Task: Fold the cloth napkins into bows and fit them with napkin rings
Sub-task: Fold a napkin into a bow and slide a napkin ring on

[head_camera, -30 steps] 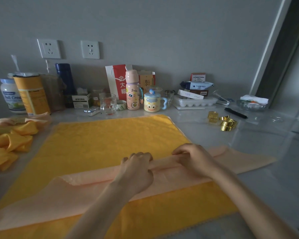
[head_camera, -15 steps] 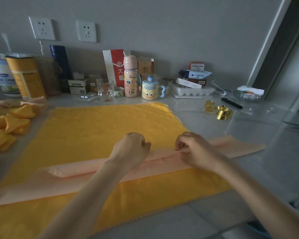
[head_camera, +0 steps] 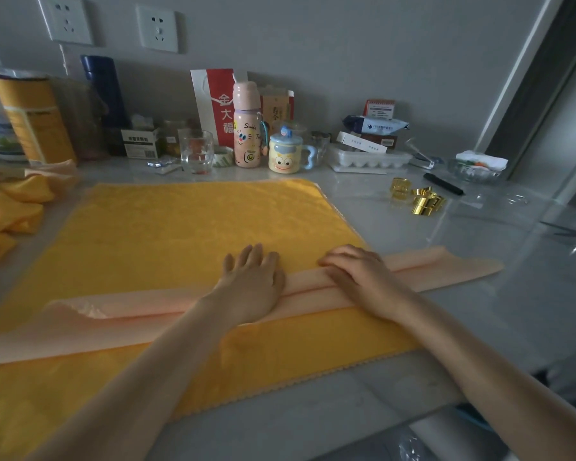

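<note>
A peach napkin [head_camera: 130, 314], folded into a long narrow band, lies across a large yellow cloth [head_camera: 180, 234] spread on the counter. My left hand [head_camera: 251, 281] lies flat on the band near its middle, fingers straight and reaching onto the yellow cloth. My right hand [head_camera: 356, 272] presses the band just to the right, fingers flat. The band's right end [head_camera: 463, 266] extends past the yellow cloth onto the bare counter. Several gold napkin rings [head_camera: 419, 199] sit at the back right.
Folded yellow and peach napkins [head_camera: 10, 211] are piled at the left. Along the wall stand tins, a glass [head_camera: 197, 153], a pink bottle [head_camera: 246, 128], a cartoon mug [head_camera: 285, 154], an egg tray [head_camera: 369, 159] and a glass dish [head_camera: 476, 169]. A black pen [head_camera: 443, 188] lies beside the rings.
Both hands have gone from curled, pinching the napkin's fold, to flat on the band. The upper edge has been folded over, making the band narrower.
</note>
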